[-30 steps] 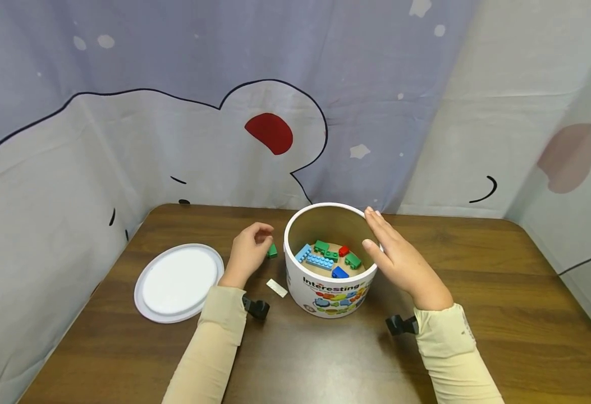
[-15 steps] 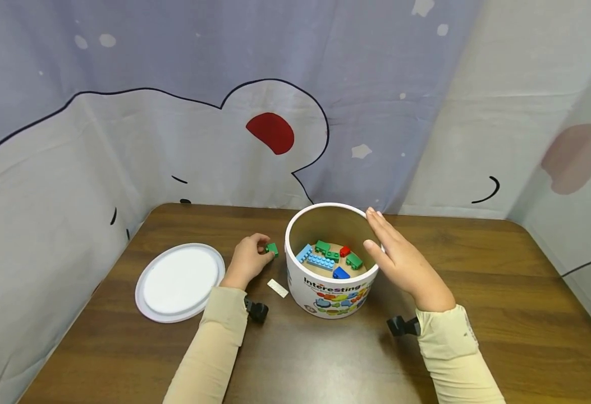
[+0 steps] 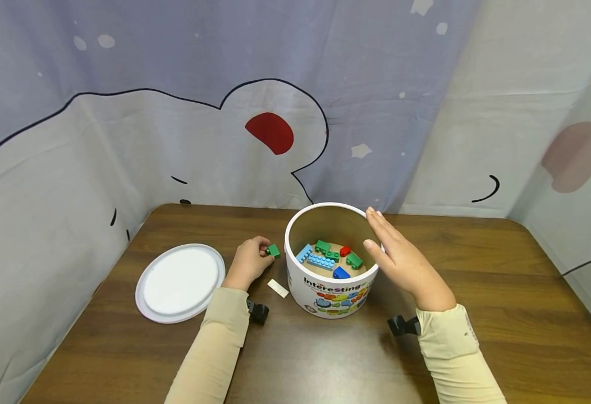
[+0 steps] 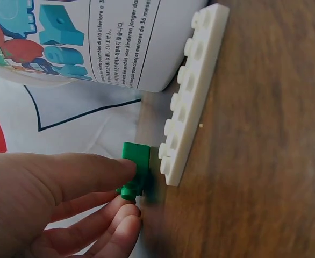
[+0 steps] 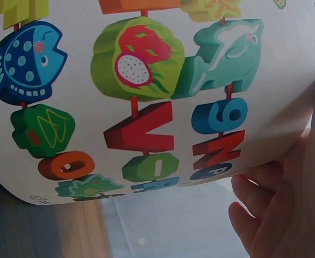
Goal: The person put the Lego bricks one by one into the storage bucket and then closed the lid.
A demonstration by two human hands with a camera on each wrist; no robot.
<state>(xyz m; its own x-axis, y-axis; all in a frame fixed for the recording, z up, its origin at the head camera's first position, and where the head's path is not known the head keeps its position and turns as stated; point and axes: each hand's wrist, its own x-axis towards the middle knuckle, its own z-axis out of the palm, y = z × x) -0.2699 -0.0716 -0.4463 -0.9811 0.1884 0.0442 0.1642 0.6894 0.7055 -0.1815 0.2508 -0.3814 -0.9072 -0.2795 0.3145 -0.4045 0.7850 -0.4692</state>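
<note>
Left of the white bucket [image 3: 302, 283], my left hand [image 3: 248, 261] pinches a small green building brick [image 3: 273, 251] between thumb and fingers. In the left wrist view the brick [image 4: 136, 161] shows studs pointing toward the fingers, low over the table. A flat white studded plate brick [image 3: 277, 288] lies on the wood beside it, close to the bucket's foot. My right hand [image 3: 408, 266] rests with straight fingers against the right side of the bucket at its rim. In the right wrist view those fingers [image 5: 254, 193] lie along the printed wall.
Inside the bucket lie several bricks: light blue [image 3: 320, 262], green [image 3: 354, 260], red [image 3: 344, 251] and dark blue [image 3: 340, 272]. A round white lid [image 3: 180, 283] lies on the table at the left. A printed curtain [image 3: 214, 151] hangs behind the table [image 3: 502, 292].
My left hand has taken hold of the green brick and turned it slightly, shifting a little toward the bucket. The right hand and the bucket have stayed in place.
</note>
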